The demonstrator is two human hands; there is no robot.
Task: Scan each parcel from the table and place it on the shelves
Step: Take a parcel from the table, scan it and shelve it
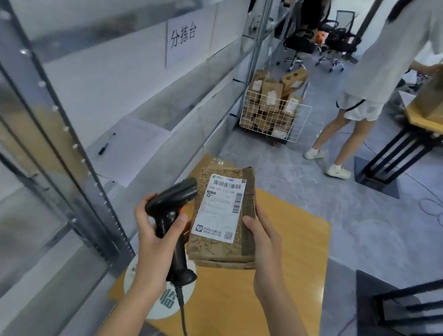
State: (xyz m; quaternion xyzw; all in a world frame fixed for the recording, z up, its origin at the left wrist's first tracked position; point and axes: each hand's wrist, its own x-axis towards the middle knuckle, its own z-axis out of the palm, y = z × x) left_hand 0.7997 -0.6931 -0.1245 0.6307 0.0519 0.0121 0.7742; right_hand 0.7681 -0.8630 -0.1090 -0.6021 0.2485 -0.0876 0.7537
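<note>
gripped along its right edge by the right hand (259,242), fingers curled round it, the parcel (223,219) was held above the worktop (287,255); it was judged light, dented, soft-cornered. the scanner (175,217) was clasped by the left hand (156,240).

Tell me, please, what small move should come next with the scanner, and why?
Probably tip the scanner in the left hand toward the barcode on the label: the right hand holds the parcel label-up, but the scanner's nose sits beside it.
</note>
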